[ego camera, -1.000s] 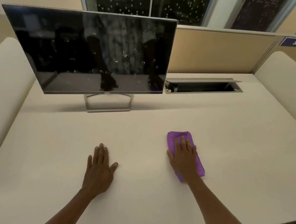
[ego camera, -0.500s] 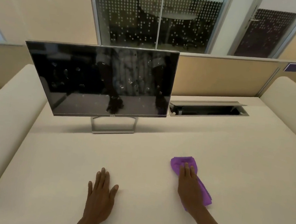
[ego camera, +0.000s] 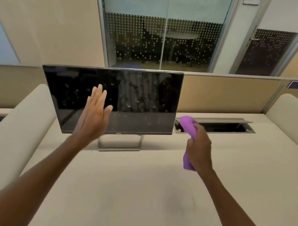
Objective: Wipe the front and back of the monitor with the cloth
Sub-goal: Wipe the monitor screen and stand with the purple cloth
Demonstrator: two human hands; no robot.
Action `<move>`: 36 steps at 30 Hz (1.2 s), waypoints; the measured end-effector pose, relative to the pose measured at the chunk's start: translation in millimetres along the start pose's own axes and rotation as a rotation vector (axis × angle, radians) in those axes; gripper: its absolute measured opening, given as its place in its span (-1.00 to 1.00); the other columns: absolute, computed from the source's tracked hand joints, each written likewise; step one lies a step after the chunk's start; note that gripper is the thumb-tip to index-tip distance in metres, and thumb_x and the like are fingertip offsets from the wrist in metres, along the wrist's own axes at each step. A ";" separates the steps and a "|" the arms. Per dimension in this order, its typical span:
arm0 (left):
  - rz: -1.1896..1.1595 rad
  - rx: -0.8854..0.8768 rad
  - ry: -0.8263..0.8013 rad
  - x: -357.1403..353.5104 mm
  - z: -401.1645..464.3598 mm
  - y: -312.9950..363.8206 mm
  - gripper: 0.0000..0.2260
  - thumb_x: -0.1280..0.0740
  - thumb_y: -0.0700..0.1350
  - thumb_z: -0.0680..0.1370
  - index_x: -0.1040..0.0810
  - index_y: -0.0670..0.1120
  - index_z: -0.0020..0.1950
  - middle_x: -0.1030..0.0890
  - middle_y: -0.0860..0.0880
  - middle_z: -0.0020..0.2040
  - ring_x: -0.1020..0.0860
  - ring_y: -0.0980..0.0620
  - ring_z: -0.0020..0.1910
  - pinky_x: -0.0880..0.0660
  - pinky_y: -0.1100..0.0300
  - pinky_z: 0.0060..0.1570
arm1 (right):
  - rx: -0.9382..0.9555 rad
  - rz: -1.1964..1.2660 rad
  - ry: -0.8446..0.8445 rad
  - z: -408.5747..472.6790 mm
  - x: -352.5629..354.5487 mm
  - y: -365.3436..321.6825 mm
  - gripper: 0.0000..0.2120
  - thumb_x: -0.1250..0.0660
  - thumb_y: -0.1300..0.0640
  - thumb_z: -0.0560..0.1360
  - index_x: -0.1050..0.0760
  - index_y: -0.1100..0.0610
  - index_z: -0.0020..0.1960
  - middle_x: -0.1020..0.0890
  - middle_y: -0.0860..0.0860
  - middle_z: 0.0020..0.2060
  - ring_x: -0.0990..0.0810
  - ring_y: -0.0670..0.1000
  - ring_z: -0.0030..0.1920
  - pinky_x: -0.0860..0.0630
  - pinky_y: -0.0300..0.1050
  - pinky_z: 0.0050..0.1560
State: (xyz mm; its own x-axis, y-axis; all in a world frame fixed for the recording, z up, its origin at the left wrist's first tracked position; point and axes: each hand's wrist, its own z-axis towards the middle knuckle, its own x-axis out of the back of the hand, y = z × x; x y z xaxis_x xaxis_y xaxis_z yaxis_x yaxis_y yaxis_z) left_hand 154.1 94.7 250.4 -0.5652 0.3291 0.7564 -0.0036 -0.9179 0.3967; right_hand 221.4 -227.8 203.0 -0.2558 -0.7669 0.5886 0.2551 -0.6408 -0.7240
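Nearby: cable hatch [ego camera: 224, 127] behind cloth [ego camera: 190, 126]; monitor [ego camera: 127, 98] left.

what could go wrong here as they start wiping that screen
The monitor stands tilted on a thin open-frame stand; wiping pressure might rock or slide it unless the open left hand steadies it. That bare palm may add smudges to the already spotted glass. The purple cloth is bunched in the right hand, so it may streak rather than wipe flat.
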 end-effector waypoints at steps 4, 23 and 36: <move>0.109 -0.036 0.058 29.9 53.2 -3.8 -0.52 -0.05 -0.05 0.67 -0.07 -0.19 0.56 -0.01 -0.11 0.58 0.10 0.02 0.56 0.06 0.00 0.52 | 0.235 -0.011 0.178 53.1 12.6 -60.8 -0.55 -0.21 0.43 0.43 -0.40 0.25 0.31 -0.54 0.19 0.16 -0.49 0.19 0.12 -0.30 -0.22 0.04; 0.388 -0.086 -0.015 38.3 111.7 -28.6 -0.70 -0.05 -0.17 0.64 -0.49 -0.23 0.23 -0.57 -0.20 0.20 -0.51 -0.18 0.22 -0.26 -0.08 0.41 | 0.302 -0.515 0.081 144.4 -47.2 -143.5 -0.62 -0.05 0.38 0.52 -0.42 0.29 0.29 -0.54 0.17 0.16 -0.37 0.21 0.20 -0.43 0.04 0.07; 0.403 -0.035 -0.028 45.8 112.2 -17.3 -0.72 -0.07 -0.14 0.65 -0.53 -0.22 0.07 -0.61 -0.18 0.06 -0.53 -0.21 0.04 -0.39 -0.05 0.17 | 0.591 -0.624 -0.103 125.1 -79.8 -196.7 -0.58 -0.10 0.29 0.50 -0.45 0.13 0.32 -0.58 0.10 0.15 -0.35 0.20 0.22 -0.36 0.04 0.07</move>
State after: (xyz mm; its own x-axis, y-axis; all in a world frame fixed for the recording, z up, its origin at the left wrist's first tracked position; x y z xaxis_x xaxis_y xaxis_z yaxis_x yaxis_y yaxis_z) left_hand 220.8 150.6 336.5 -0.5044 -0.0535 0.8618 0.1857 -0.9814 0.0477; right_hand 308.3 -45.0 343.4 -0.4325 -0.2501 0.8663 0.5467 -0.8367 0.0313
